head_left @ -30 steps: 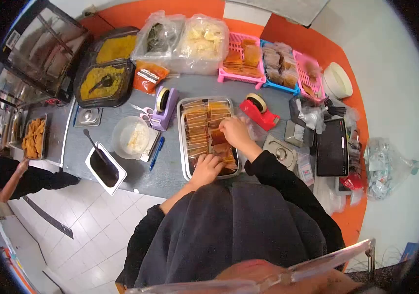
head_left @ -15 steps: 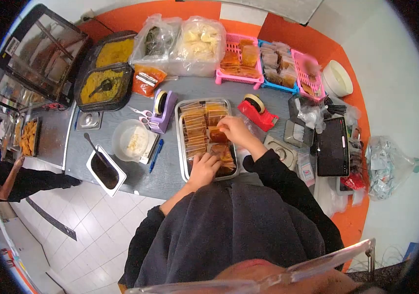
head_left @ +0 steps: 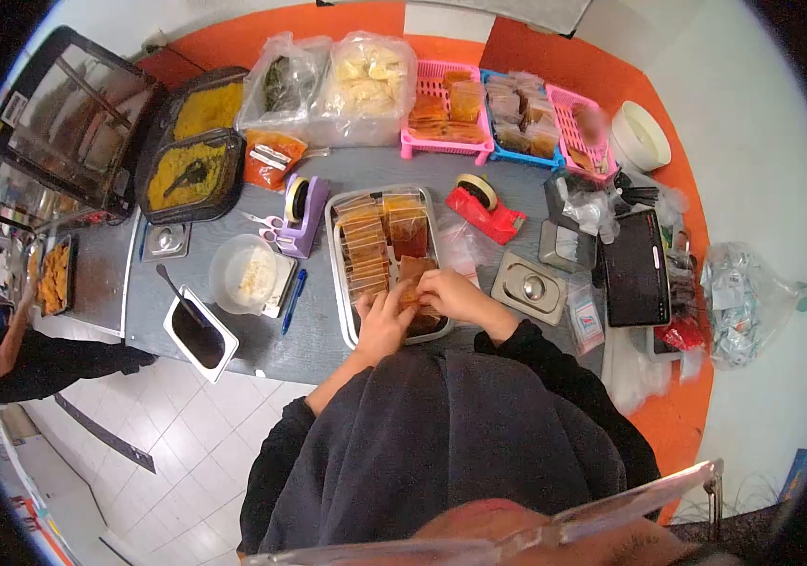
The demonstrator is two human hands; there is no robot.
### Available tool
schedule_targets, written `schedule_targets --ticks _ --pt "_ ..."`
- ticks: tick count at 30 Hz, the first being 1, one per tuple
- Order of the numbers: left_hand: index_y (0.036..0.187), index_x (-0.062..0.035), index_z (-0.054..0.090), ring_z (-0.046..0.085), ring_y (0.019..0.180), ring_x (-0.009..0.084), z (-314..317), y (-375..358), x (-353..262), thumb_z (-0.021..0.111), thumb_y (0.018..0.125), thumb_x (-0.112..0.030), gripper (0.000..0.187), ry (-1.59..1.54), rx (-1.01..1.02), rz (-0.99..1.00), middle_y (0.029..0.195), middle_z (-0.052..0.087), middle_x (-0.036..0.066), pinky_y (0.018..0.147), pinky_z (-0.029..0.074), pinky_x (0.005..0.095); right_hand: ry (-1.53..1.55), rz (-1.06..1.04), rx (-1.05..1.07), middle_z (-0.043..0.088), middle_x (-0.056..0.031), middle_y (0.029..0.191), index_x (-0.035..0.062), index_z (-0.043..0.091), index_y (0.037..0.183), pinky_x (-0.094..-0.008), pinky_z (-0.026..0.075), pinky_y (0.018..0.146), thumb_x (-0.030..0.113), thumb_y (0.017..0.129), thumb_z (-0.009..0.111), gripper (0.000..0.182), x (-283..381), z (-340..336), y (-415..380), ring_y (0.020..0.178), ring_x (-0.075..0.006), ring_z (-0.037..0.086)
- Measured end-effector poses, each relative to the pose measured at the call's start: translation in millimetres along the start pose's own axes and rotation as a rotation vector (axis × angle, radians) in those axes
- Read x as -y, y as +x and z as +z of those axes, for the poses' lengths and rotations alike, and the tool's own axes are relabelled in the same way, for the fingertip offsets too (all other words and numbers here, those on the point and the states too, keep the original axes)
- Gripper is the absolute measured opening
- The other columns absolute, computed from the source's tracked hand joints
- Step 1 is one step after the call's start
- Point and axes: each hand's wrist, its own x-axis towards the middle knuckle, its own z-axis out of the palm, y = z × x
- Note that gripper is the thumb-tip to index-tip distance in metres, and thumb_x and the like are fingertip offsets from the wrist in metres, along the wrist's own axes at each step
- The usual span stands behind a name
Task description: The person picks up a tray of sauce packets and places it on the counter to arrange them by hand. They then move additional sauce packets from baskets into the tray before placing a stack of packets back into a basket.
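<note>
A person in dark clothing (head_left: 441, 434) is leaning over a grey worktop (head_left: 375, 165), both hands meeting above a metal tray (head_left: 338, 269) filled with amber packets (head_left: 364, 241). The left hand (head_left: 382, 325) is resting over the packets at the tray's near end, while the right hand (head_left: 457, 294) is reaching in across the right rim, its fingertips just beside the left's. Each grip is looking narrow, but whether either is pinching a packet cannot be told, the fingers hiding what lies beneath. The packets are overlapping in a long column down the tray's left side, with others lying on its right side. A red tape dispenser (head_left: 498, 224) and a metal lid (head_left: 531, 288) are sitting to the tray's right; a purple tape dispenser (head_left: 303, 226), a blue pen (head_left: 294, 302) and a translucent bowl (head_left: 226, 264) are standing to its left. Beyond, more packets are filling a pink basket (head_left: 446, 149) and a blue basket (head_left: 521, 158). At far left, a co-worker in black (head_left: 45, 368) is standing near a tray of browned pieces (head_left: 56, 278).
</note>
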Motion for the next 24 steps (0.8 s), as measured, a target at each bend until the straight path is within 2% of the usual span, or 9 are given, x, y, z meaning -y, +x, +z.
schedule_targets --ticks 3,5,7,9,12,15,19,21,24 --pt "0.092 -0.0138 0.062 0.049 0.089 0.0182 -2.8 -0.6 1.1 0.052 0.072 -0.014 0.023 0.059 0.12 0.033 0.097 0.055 -0.003 0.084 0.028 0.0423 0.067 -0.045 0.128 0.06 -0.0124 0.081 0.0013 0.063 0.081 -0.0362 0.046 0.068 0.008 0.071 0.062 0.012 -5.0 -15.7 3.7 0.075 -0.0301 0.058" --pt "0.091 -0.0137 0.062 0.049 0.09 0.0179 -3.2 1.2 4.1 0.051 0.072 -0.014 0.022 0.022 0.125 0.058 0.096 0.056 -0.003 0.084 0.029 0.0425 0.243 0.099 0.424 0.062 -0.012 0.082 0.0028 0.065 0.082 -0.0347 0.046 0.069 0.01 0.072 0.062 0.012 -5.4 -42.4 15.4 0.075 -0.0287 0.059" --pt "0.091 -0.0137 0.062 0.049 0.09 0.0176 -3.8 2.6 5.0 0.051 0.072 -0.013 0.022 -0.017 0.129 0.08 0.095 0.056 -0.003 0.084 0.029 0.0427 0.23 0.081 0.377 0.061 -0.0117 0.08 0.004 0.064 0.082 -0.0348 0.046 0.07 0.013 0.072 0.063 0.013 -16.0 -51.9 37.6 0.077 -0.0293 0.058" --pt "0.091 -0.0133 0.062 0.049 0.09 0.0169 -5.0 4.0 5.0 0.051 0.072 -0.013 0.022 -0.024 0.162 0.084 0.094 0.057 -0.002 0.085 0.03 0.0435 -0.188 -0.003 -0.204 0.059 -0.0086 0.086 0.006 0.064 0.083 -0.0369 0.042 0.075 0.016 0.072 0.065 0.015 -28.9 -43.5 63.6 0.087 -0.0282 0.054" --pt "0.091 -0.0132 0.062 0.049 0.09 0.0169 -3.5 3.9 5.9 0.051 0.071 -0.013 0.023 0.012 0.13 0.109 0.094 0.056 -0.003 0.085 0.03 0.0448 -0.486 0.075 -0.406 0.056 -0.0061 0.096 0.0085 0.063 0.08 -0.0413 0.036 0.08 0.018 0.069 0.066 0.015 -29.1 -31.2 82.5 0.098 -0.0263 0.048" --pt "0.091 -0.0132 0.062 0.049 0.09 0.017 -3.3 3.2 7.3 0.051 0.071 -0.014 0.023 0.005 0.136 0.124 0.094 0.056 -0.003 0.086 0.03 0.0452 -0.539 0.185 -0.158 0.053 -0.0046 0.103 0.0096 0.062 0.076 -0.044 0.033 0.082 0.017 0.068 0.065 0.011 -29.9 -34.1 91.4 0.105 -0.0243 0.044" --pt "0.089 -0.0132 0.062 0.048 0.088 0.0168 1.0 2.9 9.7 0.051 0.071 -0.015 0.021 0.016 0.094 0.156 0.092 0.056 -0.003 0.083 0.031 0.0426 -0.506 0.11 -0.143 0.053 -0.0057 0.103 0.0104 0.062 0.077 -0.045 0.031 0.081 0.016 0.071 0.061 0.008 -33.5 -41.4 96.3 0.103 -0.0258 0.043" --pt "0.087 -0.0133 0.061 0.048 0.088 0.0166 -1.2 3.6 8.4 0.051 0.07 -0.015 0.02 0.027 0.104 0.15 0.091 0.055 -0.003 0.081 0.031 0.0415 -0.591 -0.024 -0.343 0.053 -0.0057 0.098 0.0107 0.062 0.079 -0.0439 0.032 0.076 0.015 0.073 0.059 0.009 -44.7 -39.5 102.5 0.101 -0.0258 0.045" --pt "0.088 -0.0135 0.062 0.048 0.089 0.0166 -2.1 5.3 8.1 0.051 0.07 -0.015 0.02 0.021 0.124 0.148 0.092 0.056 -0.003 0.081 0.031 0.0417 -0.46 0.031 -0.396 0.056 -0.0072 0.092 0.0102 0.062 0.078 -0.045 0.032 0.075 0.014 0.074 0.056 0.007 -53.0 -39.1 115.1 0.096 -0.0272 0.048"
